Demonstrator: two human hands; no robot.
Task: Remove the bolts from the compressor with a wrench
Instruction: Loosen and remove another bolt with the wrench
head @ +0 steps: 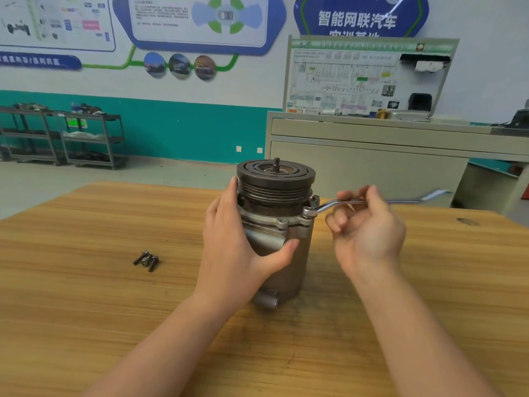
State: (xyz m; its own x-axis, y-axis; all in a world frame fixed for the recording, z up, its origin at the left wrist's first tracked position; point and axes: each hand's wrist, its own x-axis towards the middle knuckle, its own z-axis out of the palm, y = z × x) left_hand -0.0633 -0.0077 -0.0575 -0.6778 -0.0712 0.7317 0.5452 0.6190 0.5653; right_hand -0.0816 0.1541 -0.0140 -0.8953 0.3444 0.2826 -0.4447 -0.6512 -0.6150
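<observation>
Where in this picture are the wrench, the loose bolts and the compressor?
wrench (329, 206): head view, on the bent shank just behind its ring end.
loose bolts (146, 261): head view, middle of the small pile on the table.
compressor (276, 179): head view, on the pulley rim.

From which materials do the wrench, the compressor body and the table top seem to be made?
Wrench: bright polished metal, probably chromed steel, since it glints. Compressor body: dull grey metal, possibly cast aluminium, with a matte surface; its pulley looks darker, maybe steel. Table top: wood-grain streaks, but solid wood or laminate cannot be told.
</observation>
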